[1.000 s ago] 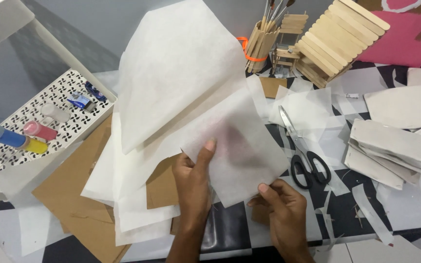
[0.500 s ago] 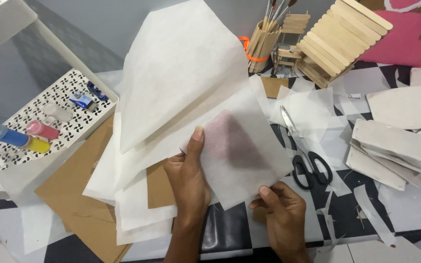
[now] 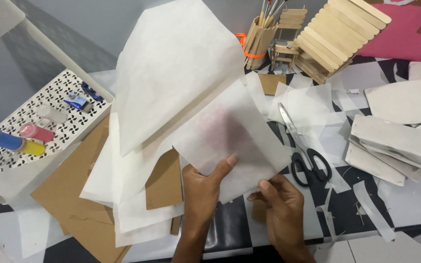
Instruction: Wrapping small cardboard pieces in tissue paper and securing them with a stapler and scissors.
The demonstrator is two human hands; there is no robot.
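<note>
Both hands are on a thin white sheet of paper [image 3: 230,134] held just above the bench [image 3: 366,78]. The left hand [image 3: 201,187] is closed on the sheet's lower edge, thumb pressed on top and fingers tucked underneath. The right hand [image 3: 281,204] pinches the same edge a little further along, fingers curled, thumb tip on the paper. The sheet is see-through enough that a faint pink shows through its middle. A much larger white sheet [image 3: 176,68] stands up behind it, tilted and overlapping it. More white sheets [image 3: 123,195] lie spread below, over pieces of brown cardboard [image 3: 69,195].

Just right of the held sheet lie black-handled scissors [image 3: 303,151], blades pointing away, among paper scraps. Further right sits a stack of grey-white cut pieces [image 3: 391,146]. At the back stand a cup of brushes [image 3: 259,39] and a small house of wooden sticks [image 3: 332,34], with a pink sheet [image 3: 405,34] beside it. On the left, a white patterned tray [image 3: 6,160] holds small paint bottles [image 3: 20,141].
</note>
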